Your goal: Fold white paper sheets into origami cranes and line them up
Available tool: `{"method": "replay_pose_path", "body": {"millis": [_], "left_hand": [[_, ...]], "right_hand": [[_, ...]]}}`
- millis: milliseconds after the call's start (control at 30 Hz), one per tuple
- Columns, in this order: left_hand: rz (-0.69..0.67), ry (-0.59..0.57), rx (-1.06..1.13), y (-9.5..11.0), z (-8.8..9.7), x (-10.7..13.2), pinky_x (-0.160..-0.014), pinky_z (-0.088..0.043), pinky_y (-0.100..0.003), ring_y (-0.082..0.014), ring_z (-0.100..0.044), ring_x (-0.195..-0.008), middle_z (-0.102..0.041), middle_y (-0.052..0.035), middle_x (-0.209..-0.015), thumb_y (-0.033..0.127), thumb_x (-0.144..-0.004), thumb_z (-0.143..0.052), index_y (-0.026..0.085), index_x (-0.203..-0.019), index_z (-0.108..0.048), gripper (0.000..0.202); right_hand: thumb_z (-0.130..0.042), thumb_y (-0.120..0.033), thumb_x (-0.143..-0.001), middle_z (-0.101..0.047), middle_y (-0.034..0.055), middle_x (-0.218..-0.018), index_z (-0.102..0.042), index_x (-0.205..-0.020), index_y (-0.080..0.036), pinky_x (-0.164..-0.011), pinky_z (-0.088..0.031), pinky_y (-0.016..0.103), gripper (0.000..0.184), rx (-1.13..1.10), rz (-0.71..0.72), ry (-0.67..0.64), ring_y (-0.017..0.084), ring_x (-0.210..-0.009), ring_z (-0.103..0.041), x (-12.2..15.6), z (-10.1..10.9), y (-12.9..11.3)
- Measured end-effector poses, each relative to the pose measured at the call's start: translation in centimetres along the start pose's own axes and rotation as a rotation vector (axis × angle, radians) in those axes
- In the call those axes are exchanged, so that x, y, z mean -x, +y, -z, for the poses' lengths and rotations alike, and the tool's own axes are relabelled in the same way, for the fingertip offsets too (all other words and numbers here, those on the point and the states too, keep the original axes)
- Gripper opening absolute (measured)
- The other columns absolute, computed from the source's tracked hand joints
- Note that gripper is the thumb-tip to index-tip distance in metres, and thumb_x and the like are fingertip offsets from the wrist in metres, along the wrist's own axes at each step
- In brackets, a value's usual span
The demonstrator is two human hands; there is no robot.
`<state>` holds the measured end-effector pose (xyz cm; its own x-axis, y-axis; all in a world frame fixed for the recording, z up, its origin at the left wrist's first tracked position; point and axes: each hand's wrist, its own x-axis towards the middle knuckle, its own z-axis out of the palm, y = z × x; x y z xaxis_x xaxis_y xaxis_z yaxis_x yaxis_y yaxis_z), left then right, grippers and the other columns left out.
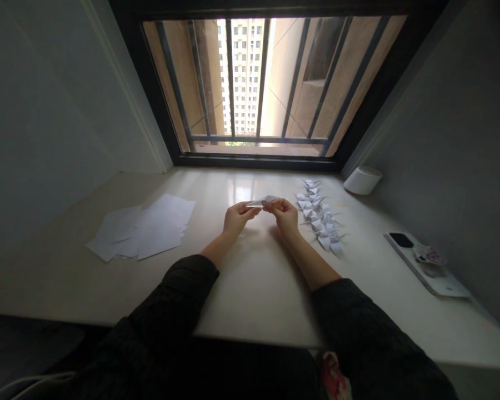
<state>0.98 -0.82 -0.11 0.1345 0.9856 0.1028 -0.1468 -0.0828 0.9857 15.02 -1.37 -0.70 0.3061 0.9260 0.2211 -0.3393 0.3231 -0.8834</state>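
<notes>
A small piece of folded white paper is held up between both hands, a little above the white surface. My left hand pinches its left end between thumb and fingers. At the other end, my right hand has its fingers closed on the paper. The exact shape of the folds is too small to make out. Just right of my right hand stand several folded white paper cranes in a close cluster. Loose white paper sheets lie overlapping to the left of my left hand.
On the right lies a phone with a pinkish ornament on its back. A white cylindrical object sits by the right wall. The barred window closes off the far side. The ledge's front edge runs before my body.
</notes>
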Motion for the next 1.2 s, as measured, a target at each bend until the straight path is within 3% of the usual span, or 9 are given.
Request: {"method": "replay_pose_path", "body": {"millis": [100, 467, 800, 1000, 1100, 1200], "left_hand": [[0.074, 0.009, 0.037, 0.2, -0.1, 0.1, -0.080, -0.050, -0.034, -0.0192, -0.066, -0.082, -0.072, -0.0104, -0.086, 0.044, -0.062, -0.076, 0.012, -0.085, -0.072, 0.039], [0.143, 0.012, 0.135, 1.1, -0.3, 0.5, -0.085, -0.049, -0.037, -0.0223, -0.067, -0.085, -0.072, -0.0131, -0.089, 0.041, -0.061, -0.076, 0.011, -0.082, -0.072, 0.037], [0.162, -0.185, 0.188, 1.0, 0.1, 0.3, -0.089, -0.047, -0.041, -0.0275, -0.066, -0.095, -0.068, -0.0157, -0.107, 0.045, -0.070, -0.067, 0.011, -0.093, -0.071, 0.041], [0.107, -0.246, 0.107, 0.9, 0.3, 0.3, -0.087, -0.047, -0.039, -0.0266, -0.066, -0.095, -0.066, -0.0161, -0.113, 0.049, -0.072, -0.066, 0.013, -0.106, -0.066, 0.049], [0.104, -0.246, 0.039, 0.8, 0.3, 0.1, -0.082, -0.049, -0.037, -0.0248, -0.067, -0.092, -0.066, -0.0167, -0.112, 0.051, -0.071, -0.067, 0.014, -0.112, -0.063, 0.056], [0.116, -0.213, -0.012, 0.6, 0.5, 0.0, -0.078, -0.050, -0.035, -0.0239, -0.068, -0.088, -0.069, -0.0175, -0.104, 0.055, -0.072, -0.064, 0.012, -0.104, -0.065, 0.054]], "right_hand": [[-0.082, -0.030, -0.054, -0.066, -0.0030, -0.060, -0.058, -0.061, -0.019, -0.062, -0.053, 0.031, 0.027, 0.005, -0.001, -0.019, 0.015, -0.057, -0.063, 0.1, -0.1, 0.0], [-0.082, -0.029, -0.053, -0.066, -0.0042, -0.059, -0.056, -0.063, -0.020, -0.062, -0.053, 0.030, 0.029, -0.009, -0.011, -0.029, 0.016, -0.058, -0.065, -0.1, 0.3, 0.1], [-0.083, -0.034, -0.050, -0.066, -0.0035, -0.060, -0.054, -0.066, -0.020, -0.063, -0.054, 0.032, 0.036, -0.013, -0.002, 0.032, 0.015, -0.057, -0.065, -0.6, 0.6, 0.2], [-0.081, -0.038, -0.053, -0.068, -0.0014, -0.065, -0.052, -0.071, -0.021, -0.064, -0.053, 0.031, 0.039, 0.027, 0.018, 0.069, 0.016, -0.060, -0.066, -0.9, 1.1, 0.5], [-0.080, -0.039, -0.056, -0.067, -0.0018, -0.065, -0.050, -0.071, -0.021, -0.064, -0.053, 0.031, 0.038, 0.076, 0.052, 0.032, 0.017, -0.062, -0.067, -0.9, 1.2, 0.5], [-0.079, -0.040, -0.057, -0.065, -0.0031, -0.063, -0.048, -0.071, -0.022, -0.063, -0.052, 0.030, 0.039, 0.108, 0.056, -0.046, 0.017, -0.061, -0.066, -0.7, 1.0, 0.5]]}}
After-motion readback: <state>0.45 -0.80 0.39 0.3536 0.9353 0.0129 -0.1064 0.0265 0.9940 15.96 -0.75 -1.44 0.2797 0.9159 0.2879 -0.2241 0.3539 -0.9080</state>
